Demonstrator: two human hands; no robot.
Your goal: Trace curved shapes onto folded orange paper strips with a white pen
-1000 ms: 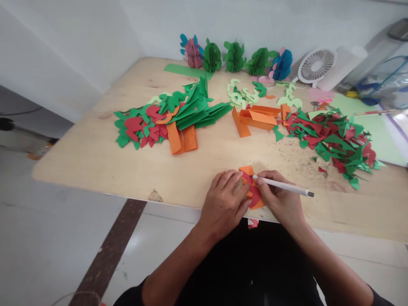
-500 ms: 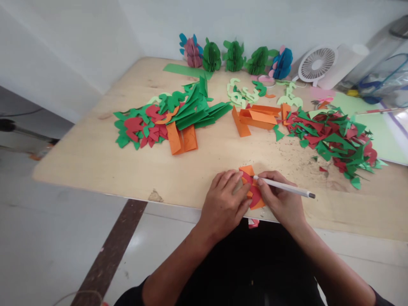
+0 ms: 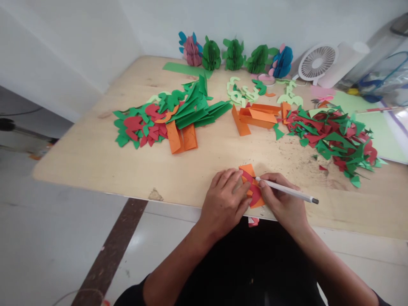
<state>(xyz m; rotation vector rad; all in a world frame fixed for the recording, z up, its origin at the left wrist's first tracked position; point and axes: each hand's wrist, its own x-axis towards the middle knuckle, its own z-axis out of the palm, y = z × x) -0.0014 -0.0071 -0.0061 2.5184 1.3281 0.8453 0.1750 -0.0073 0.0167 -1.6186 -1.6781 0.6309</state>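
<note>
On the table's front edge lies a piece of orange paper [image 3: 247,170] with a curved red paper cutout [image 3: 256,195] on top. My left hand [image 3: 225,193] holds both down from the left, its bent fingers and thumb closed over the cutout and hiding part of it. In my right hand [image 3: 283,199] is a white pen [image 3: 288,190], pinched between fingers and thumb. The pen's dark tip meets the orange paper beside the red cutout's upper right edge.
Left of centre, a pile of green cutouts [image 3: 191,108] and red cutouts [image 3: 134,123] lies by folded orange paper [image 3: 183,138]. More orange strips [image 3: 258,117] lie behind my hands. Red and green scraps [image 3: 338,136] spread rightward. Honeycomb paper figures [image 3: 234,55] and a white fan [image 3: 317,63] line the wall.
The pen tip has moved slightly down and right along the red cutout's edge, and my right hand shifted with it. My left hand stays in place.
</note>
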